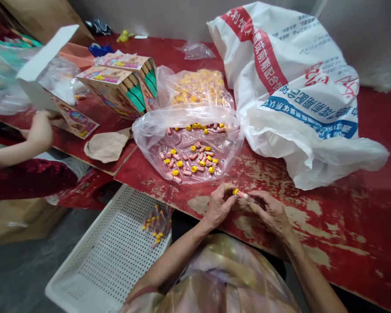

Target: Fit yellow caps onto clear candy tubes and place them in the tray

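Basically, both forearms come up from the bottom of the view and angle inward, so the hands meet just over the near edge of the red, worn tabletop (pixel 332 217). Left hand (pixel 219 203): wrist slightly bent, fingers curled, thumb and forefinger pinching the yellow-capped end of a small pink-and-white tube (pixel 242 194). Right hand (pixel 273 212): comes in from the opposite side, fingers bent, thumb under the forefinger, fingertips right at the tube's pale end; cannot tell whether this grip is pressed on it or just beside it. Tube lies nearly level between the two hands, tipped down a little toward the right one.

Just beyond the hands, an open clear bag (pixel 146 138) lies with loose pieces (pixel 193 168) inside, some yellow, some pink. Behind it sits a fuller bag (pixel 200 84) of yellow-topped pieces; a large printed white sack (pixel 299 82) slumps to the right. Lower left, beside the person's left arm, a white perforated basket (pixel 97 252) holds a small cluster of capped pieces (pixel 157 224). Far left, a co-worker's hand (pixel 41 126) is at an upright open carton (pixel 74 117).
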Tool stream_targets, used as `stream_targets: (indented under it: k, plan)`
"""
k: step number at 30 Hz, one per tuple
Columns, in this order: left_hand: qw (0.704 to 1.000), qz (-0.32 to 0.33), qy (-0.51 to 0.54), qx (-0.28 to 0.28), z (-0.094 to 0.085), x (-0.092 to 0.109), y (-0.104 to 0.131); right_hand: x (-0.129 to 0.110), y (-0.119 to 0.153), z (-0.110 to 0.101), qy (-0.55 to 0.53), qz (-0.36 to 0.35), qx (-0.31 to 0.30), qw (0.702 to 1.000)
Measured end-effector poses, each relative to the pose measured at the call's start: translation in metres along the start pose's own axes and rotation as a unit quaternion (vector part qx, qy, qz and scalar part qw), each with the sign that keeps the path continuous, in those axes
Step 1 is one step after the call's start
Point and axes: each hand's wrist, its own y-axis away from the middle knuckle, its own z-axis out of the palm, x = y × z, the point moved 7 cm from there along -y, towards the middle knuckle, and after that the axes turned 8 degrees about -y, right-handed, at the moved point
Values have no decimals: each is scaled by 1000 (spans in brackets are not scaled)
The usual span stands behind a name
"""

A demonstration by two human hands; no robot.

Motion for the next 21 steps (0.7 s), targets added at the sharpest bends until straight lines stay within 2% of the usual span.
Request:
stream_targets:
  k: [3,8,9,11,13,14,16,17,21]
  plan:
    - [999,-26,17,13,-2,-8,1,-7,-1,-1,23,-6,22,999]
    - [992,-78,102,10,3,-19,2,0,-2,6,-12,50,-2,999]
    - [988,-89,123,12,4,-21,3,3,-2,3,-42,63,23,997]
    - [980,-112,166,17,6,-22,3,11,-2,-10,-140,85,130,978]
    - [970,-129,207,16,9,-22,4,20,0,-20,-267,94,240,929]
    - [965,-136,224,12,11,-21,5,24,1,-22,-321,96,273,901]
    - [958,-146,246,3,16,-20,6,28,3,-20,-381,107,303,867]
    - [957,-150,250,2,17,-20,7,29,4,-18,-387,113,306,862]
    - [954,-158,255,12,17,-20,8,27,11,-18,-327,96,305,889]
